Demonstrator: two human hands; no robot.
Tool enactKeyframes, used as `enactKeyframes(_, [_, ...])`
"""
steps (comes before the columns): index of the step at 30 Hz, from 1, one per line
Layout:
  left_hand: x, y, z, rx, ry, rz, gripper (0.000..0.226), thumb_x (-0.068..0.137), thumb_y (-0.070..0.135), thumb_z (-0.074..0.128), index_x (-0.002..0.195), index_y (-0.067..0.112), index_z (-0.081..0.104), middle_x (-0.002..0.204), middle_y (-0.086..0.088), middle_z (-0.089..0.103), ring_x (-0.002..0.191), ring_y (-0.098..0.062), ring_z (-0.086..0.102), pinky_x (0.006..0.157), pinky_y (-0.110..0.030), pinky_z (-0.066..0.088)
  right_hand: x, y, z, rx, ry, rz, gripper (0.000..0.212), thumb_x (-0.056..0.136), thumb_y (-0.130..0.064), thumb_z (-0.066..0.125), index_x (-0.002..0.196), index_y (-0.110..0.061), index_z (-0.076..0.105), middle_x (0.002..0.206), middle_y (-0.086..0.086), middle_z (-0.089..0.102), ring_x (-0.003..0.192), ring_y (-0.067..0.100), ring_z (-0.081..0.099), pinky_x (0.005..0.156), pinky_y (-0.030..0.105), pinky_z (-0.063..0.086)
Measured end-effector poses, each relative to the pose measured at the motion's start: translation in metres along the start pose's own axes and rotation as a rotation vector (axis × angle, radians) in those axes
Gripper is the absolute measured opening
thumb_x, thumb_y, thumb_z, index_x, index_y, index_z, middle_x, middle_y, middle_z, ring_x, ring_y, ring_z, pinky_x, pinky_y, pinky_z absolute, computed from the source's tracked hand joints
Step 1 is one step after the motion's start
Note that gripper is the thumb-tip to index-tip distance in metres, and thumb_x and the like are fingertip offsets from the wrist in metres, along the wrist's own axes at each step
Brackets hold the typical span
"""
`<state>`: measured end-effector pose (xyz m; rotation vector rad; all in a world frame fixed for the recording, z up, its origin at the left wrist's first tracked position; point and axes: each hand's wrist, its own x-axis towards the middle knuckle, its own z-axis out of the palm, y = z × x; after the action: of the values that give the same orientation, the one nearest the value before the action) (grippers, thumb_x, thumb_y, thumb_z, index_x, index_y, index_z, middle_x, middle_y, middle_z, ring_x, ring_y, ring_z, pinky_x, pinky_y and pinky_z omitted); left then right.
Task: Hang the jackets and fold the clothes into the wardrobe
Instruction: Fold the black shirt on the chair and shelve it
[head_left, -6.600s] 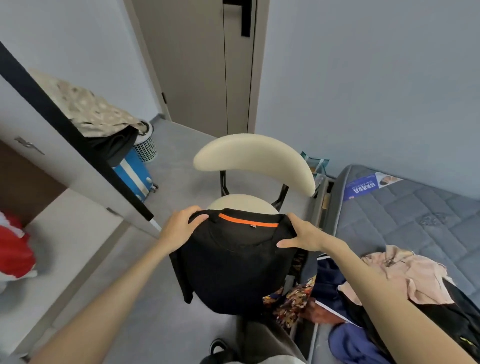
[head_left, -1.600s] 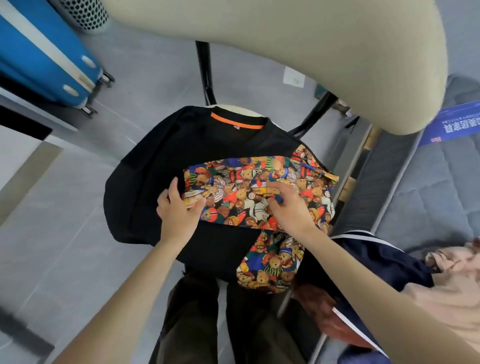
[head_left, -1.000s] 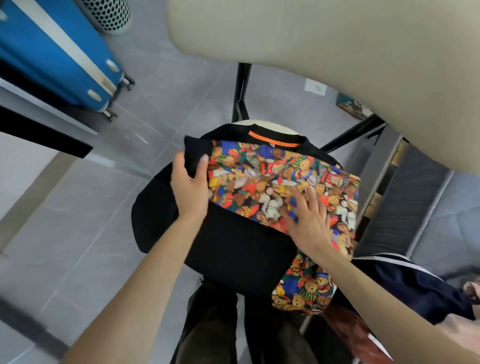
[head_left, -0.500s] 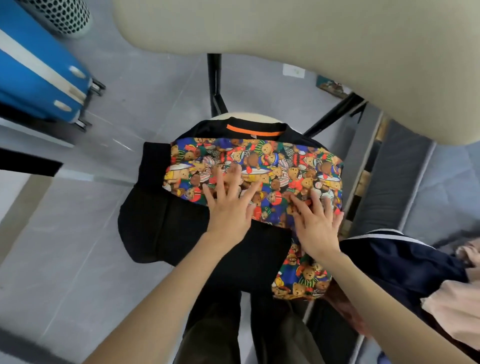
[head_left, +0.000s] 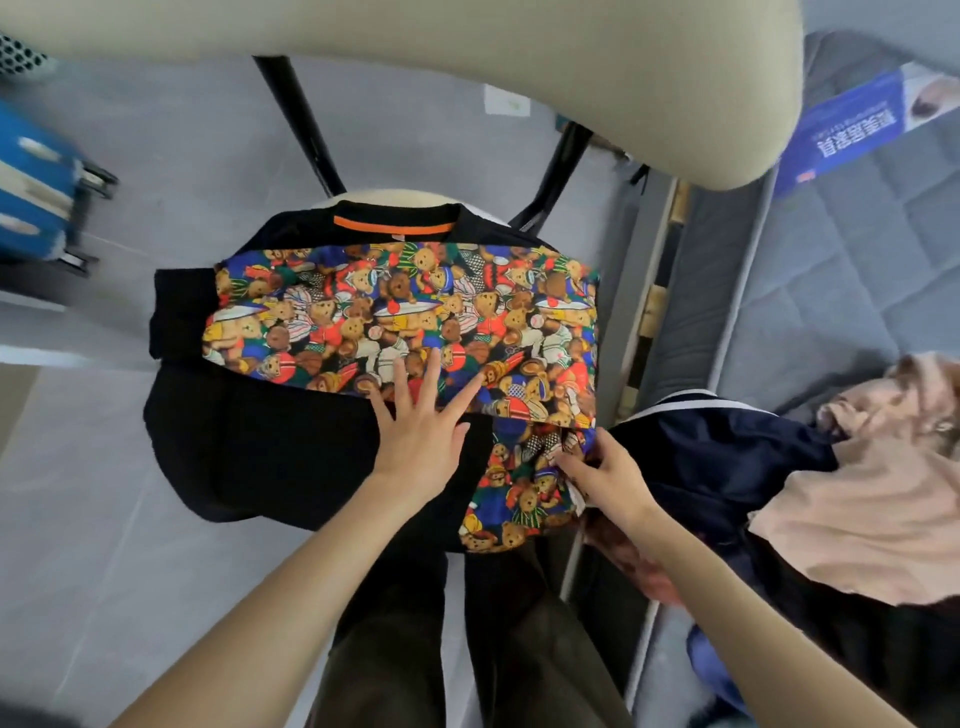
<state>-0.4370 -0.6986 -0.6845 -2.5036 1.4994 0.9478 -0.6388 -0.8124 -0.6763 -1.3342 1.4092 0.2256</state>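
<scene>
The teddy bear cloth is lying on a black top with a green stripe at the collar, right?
Not quite: the collar stripe is orange, not green, as the head view shows. The teddy bear cloth does lie on the black top.

The black top (head_left: 260, 441) carries an orange strip at its collar. The printed cloth (head_left: 405, 306) is crowded with brown teddy bears in red, blue, yellow and green. The chair back (head_left: 519, 78) is cream, the suitcase (head_left: 31, 208) blue, the quilted mattress (head_left: 857, 260) grey.
</scene>
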Motion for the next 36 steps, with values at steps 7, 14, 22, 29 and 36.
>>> enactKeyframes(7, [0.004,0.012,0.009,-0.012,-0.059,-0.074,0.063,0.103,0.04,0.032,0.147,0.049,-0.011,0.158,-0.005,-0.026,0.142,-0.048,-0.011,0.108,-0.07,0.016,-0.008,-0.007,-0.011,-0.362,0.341,-0.197,0.025,0.089,-0.02,0.06,0.1,-0.014,0.039,0.1,0.007,0.06,0.086,0.028,0.059,0.063,0.035,0.042])
enactKeyframes(14, [0.001,0.027,0.014,0.003,-0.061,-0.103,0.066,0.102,0.038,0.035,0.147,0.048,-0.011,0.156,-0.004,-0.03,0.143,-0.045,-0.015,0.11,-0.067,0.017,0.012,0.008,-0.016,-0.391,0.401,0.022,0.015,0.096,-0.024,0.049,0.107,-0.014,0.045,0.099,0.015,0.064,0.089,0.042,0.061,0.064,0.037,0.04])
enactKeyframes(22, [-0.006,0.009,0.0,0.028,0.127,-0.056,0.057,0.098,0.03,0.047,0.15,0.037,0.025,0.161,-0.001,0.008,0.137,-0.029,0.024,0.104,-0.046,0.032,0.032,-0.005,-0.016,0.148,0.402,0.305,0.037,0.089,-0.011,0.06,0.12,-0.006,0.042,0.129,0.02,0.046,0.102,0.036,0.056,0.087,0.046,0.051])
enactKeyframes(29, [-0.003,-0.015,-0.005,-0.042,0.189,-0.197,0.057,0.1,0.034,0.041,0.151,0.038,0.016,0.159,-0.021,-0.004,0.145,-0.043,-0.008,0.117,-0.053,0.003,0.002,-0.041,0.007,-0.648,0.255,-0.438,0.06,0.093,-0.011,0.049,0.147,-0.03,0.033,0.156,0.006,0.023,0.135,0.036,0.024,0.107,0.049,0.035])
enactKeyframes(36, [-0.026,-0.065,0.001,-0.099,0.09,-0.28,0.061,0.102,0.038,0.035,0.151,0.042,-0.002,0.155,-0.026,-0.02,0.145,-0.041,-0.011,0.12,-0.046,0.003,0.011,-0.063,0.055,-0.85,-0.162,-0.292,0.06,0.103,-0.025,0.037,0.152,-0.042,0.006,0.16,0.0,-0.022,0.149,0.034,-0.006,0.115,0.064,0.005])
